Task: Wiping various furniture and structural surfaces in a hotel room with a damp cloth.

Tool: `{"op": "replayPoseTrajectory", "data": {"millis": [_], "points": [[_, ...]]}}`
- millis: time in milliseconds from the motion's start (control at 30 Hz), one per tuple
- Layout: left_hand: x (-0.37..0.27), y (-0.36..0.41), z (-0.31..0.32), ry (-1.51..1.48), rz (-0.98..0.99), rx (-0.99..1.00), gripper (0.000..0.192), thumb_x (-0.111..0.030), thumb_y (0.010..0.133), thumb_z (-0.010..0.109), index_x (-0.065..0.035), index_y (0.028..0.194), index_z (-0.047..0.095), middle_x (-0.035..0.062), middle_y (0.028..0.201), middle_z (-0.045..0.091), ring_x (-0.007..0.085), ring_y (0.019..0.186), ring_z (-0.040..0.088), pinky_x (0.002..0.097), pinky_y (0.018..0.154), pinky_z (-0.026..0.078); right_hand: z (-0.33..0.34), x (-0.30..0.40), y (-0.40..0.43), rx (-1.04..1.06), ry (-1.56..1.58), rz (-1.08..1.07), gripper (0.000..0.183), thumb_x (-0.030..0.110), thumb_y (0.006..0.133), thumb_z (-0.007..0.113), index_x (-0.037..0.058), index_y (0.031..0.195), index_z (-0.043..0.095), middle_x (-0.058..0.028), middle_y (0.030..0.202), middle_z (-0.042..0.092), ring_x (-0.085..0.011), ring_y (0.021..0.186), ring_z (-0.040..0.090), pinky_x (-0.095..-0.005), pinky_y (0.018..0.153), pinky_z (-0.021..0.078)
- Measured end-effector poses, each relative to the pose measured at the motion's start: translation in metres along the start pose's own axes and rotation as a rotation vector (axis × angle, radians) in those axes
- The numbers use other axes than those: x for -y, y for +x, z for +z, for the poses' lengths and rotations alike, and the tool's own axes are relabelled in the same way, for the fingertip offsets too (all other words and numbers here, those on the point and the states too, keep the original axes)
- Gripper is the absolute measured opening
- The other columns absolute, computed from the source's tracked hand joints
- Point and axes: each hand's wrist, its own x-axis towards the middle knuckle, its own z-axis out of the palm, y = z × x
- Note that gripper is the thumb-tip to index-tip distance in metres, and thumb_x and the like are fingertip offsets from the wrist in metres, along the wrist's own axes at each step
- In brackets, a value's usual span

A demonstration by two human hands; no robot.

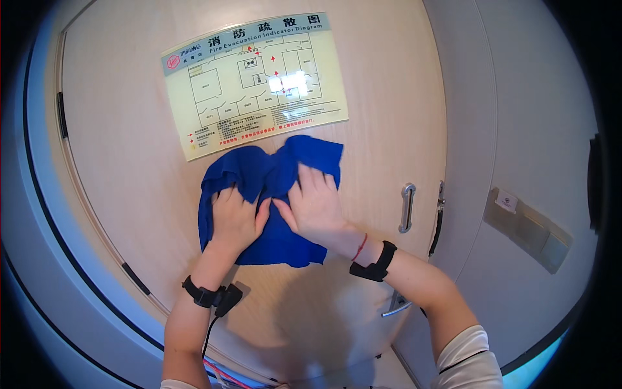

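Note:
A blue cloth point(286, 243) lies bunched against the light wood-grain door point(384, 97). My left hand point(233, 219) presses on the cloth's left half, its fingertips tucked under an upper fold. On the right half, my right hand point(316, 206) also holds the cloth, with fingertips partly covered by the folded top. The two thumbs point toward each other near the middle, almost touching. Right above the cloth, a fire evacuation diagram point(233, 102) is fixed to the door, tilted in this view and catching a bright reflection.
To the right are a metal security latch point(407, 208) and a lever door handle point(396, 309). A switch panel point(534, 233) is on the side wall. Black hinges point(62, 114) line the door's left edge. A cable point(208, 335) hangs from the band on my left wrist.

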Motion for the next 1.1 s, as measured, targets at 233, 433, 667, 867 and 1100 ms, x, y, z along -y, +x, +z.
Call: {"op": "replayPoseTrajectory", "data": {"millis": [233,433,667,867,1100], "points": [[-0.010,0.013,-0.004,0.123,-0.122,-0.129,0.028,-0.026,0.077,0.068,-0.0035,0.094,0.067,0.0184,0.097,0.063,0.0354,0.081,0.055,0.0441,0.070,0.040,-0.016,-0.020,0.036,-0.163,0.216,-0.267,0.040,0.028,0.080,0.066,0.0036,0.112,0.061,-0.0105,0.121,0.056,-0.0244,0.105,0.055,-0.0471,0.098,0.0370],[-0.037,0.034,0.027,-0.029,-0.102,0.050,0.030,-0.023,0.081,0.066,-0.0040,0.104,0.068,0.0187,0.090,0.061,0.0370,0.090,0.056,0.0460,0.072,0.041,-0.009,-0.049,0.008,-0.271,-0.013,0.039,0.046,0.033,0.076,0.071,0.0019,0.109,0.062,-0.0190,0.125,0.051,-0.0357,0.110,0.049,-0.0477,0.091,0.0385],[-0.022,0.031,0.024,-0.199,-0.007,-0.074,0.036,-0.028,0.081,0.068,-0.0100,0.112,0.065,0.0133,0.107,0.060,0.0330,0.101,0.054,0.0456,0.078,0.041,-0.009,-0.011,0.009,-0.287,-0.133,0.207,0.048,0.026,0.081,0.066,-0.0090,0.112,0.055,-0.0328,0.129,0.043,-0.0461,0.109,0.045,-0.0561,0.093,0.0336],[0.008,-0.025,-0.025,0.175,-0.417,0.092,0.045,-0.041,0.079,0.064,-0.0138,0.115,0.065,0.0254,0.094,0.061,0.0410,0.092,0.055,0.0492,0.078,0.039,0.015,0.062,0.019,-0.063,-0.139,0.148,0.049,0.039,0.085,0.062,-0.0003,0.115,0.058,-0.0250,0.117,0.053,-0.0390,0.101,0.051,-0.0535,0.087,0.0389],[-0.009,-0.110,-0.027,0.315,-0.494,0.147,0.035,-0.043,0.081,0.063,-0.0099,0.094,0.065,0.0194,0.092,0.056,0.0415,0.091,0.053,0.0646,0.085,0.035,0.034,0.084,-0.026,0.006,0.059,-0.016,0.054,0.047,0.084,0.062,0.0103,0.122,0.057,-0.0097,0.109,0.059,-0.0228,0.096,0.059,-0.0404,0.077,0.0447]]}}
